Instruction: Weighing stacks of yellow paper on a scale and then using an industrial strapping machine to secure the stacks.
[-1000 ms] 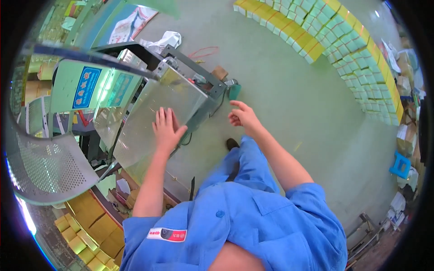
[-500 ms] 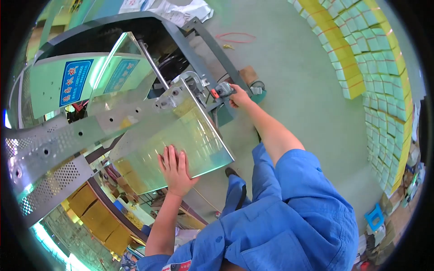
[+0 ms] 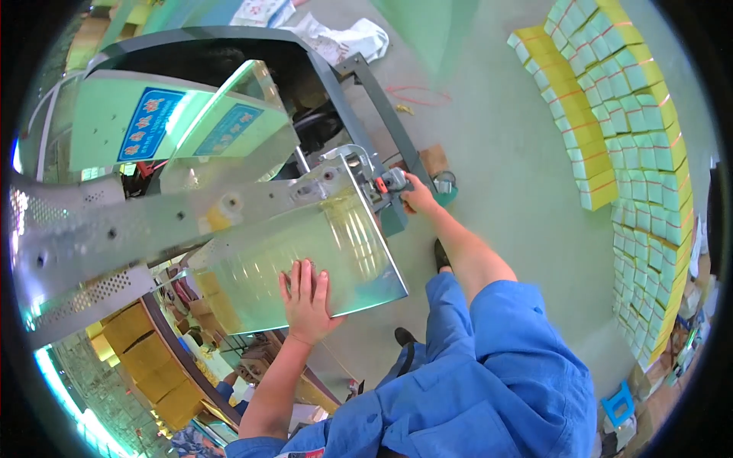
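My left hand (image 3: 308, 307) lies with outstretched fingers on a clear, see-through panel (image 3: 347, 267) that slants out from the metal machine. It rests near the panel's lower edge and holds nothing. Further off and to the right, my right hand (image 3: 419, 197) curls round a small grey control box or handle (image 3: 394, 180) with a red part, at the machine's far corner. Its exact kind does not show clearly. Beside the panel runs a long metal beam (image 3: 153, 221) with round holes. Another clear panel (image 3: 217, 111) stands tilted beyond the beam.
A dark grey machine frame (image 3: 382, 107) stands on the floor ahead. Long rows of banded, yellow-sided stacks (image 3: 641, 145) line the right. Below the beam at left are brown boxes (image 3: 149, 359). A blue stool (image 3: 618, 404) is at lower right, and white sacks (image 3: 340, 38) lie at the far end.
The view has shifted, so the machine and panel sit slightly further right and lower. Both hands keep their places, the left on the panel and the right on the grey control.
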The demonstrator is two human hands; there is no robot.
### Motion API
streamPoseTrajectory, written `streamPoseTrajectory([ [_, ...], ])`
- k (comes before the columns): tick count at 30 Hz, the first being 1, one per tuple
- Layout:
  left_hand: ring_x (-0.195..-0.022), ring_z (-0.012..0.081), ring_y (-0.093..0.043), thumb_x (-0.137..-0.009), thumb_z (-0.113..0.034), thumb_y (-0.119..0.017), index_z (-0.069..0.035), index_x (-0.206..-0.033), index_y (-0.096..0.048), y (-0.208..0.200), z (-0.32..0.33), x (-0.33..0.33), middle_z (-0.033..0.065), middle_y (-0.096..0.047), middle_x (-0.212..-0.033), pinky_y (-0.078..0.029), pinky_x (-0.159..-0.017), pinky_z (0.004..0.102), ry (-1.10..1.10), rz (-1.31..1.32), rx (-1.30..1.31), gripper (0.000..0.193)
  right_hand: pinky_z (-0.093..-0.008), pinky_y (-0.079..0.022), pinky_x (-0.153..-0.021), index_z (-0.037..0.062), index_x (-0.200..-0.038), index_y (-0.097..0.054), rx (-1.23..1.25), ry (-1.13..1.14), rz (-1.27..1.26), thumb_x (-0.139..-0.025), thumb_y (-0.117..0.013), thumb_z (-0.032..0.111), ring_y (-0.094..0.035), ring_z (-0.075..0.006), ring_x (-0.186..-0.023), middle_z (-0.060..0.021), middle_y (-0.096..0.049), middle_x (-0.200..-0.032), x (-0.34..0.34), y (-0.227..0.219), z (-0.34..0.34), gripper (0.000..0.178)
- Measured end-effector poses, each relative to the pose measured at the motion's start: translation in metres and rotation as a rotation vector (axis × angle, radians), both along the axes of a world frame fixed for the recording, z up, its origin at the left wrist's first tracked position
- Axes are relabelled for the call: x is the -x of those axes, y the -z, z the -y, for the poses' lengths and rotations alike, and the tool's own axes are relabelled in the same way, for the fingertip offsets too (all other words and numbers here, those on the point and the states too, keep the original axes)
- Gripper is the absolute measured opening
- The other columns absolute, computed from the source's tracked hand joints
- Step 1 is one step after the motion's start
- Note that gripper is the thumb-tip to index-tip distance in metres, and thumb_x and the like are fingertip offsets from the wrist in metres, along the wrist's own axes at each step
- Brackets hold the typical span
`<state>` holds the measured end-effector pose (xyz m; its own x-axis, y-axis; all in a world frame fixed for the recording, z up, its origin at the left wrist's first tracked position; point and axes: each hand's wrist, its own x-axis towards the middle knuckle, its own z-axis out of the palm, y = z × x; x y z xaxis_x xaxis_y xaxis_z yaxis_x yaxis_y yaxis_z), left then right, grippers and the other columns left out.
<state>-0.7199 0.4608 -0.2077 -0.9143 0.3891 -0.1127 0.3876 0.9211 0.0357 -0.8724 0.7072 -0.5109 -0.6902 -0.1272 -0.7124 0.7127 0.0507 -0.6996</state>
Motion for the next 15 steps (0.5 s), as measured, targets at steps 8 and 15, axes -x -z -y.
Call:
streamPoseTrajectory([
  [8, -0.142, 0.0374, -0.023, -0.060, -0.042, -0.083, -0.013, -0.143, -0.035, -0.003, 0.017, -0.019, 0.0171, -0.025, -0.152, -0.016, -0.108, 0.0661, -0.072, 0.013, -0.276, 0.100, -0.0300, -0.042, -0.043, 0.0055, -0.136, -0.045, 0.157, 0.180, 0.077, -0.080, -0.052, 0.007, -0.056, -0.0147, -0.049, -0.0094, -0.062, -0.070, -0.130, -0.019, -0.020, 0.056],
  [15, -0.132, 0.0390, -0.037, -0.069, -0.042, -0.075, -0.007, -0.136, -0.045, -0.016, -0.008, -0.075, 0.0233, -0.044, -0.137, -0.032, -0.103, 0.0575, -0.134, 0.085, -0.366, 0.081, -0.0333, -0.042, -0.042, 0.0098, -0.075, -0.049, -0.029, -0.102, 0.315, -0.086, -0.041, 0.004, -0.055, -0.0233, -0.050, -0.0120, -0.054, -0.064, -0.309, -0.062, -0.068, 0.015],
])
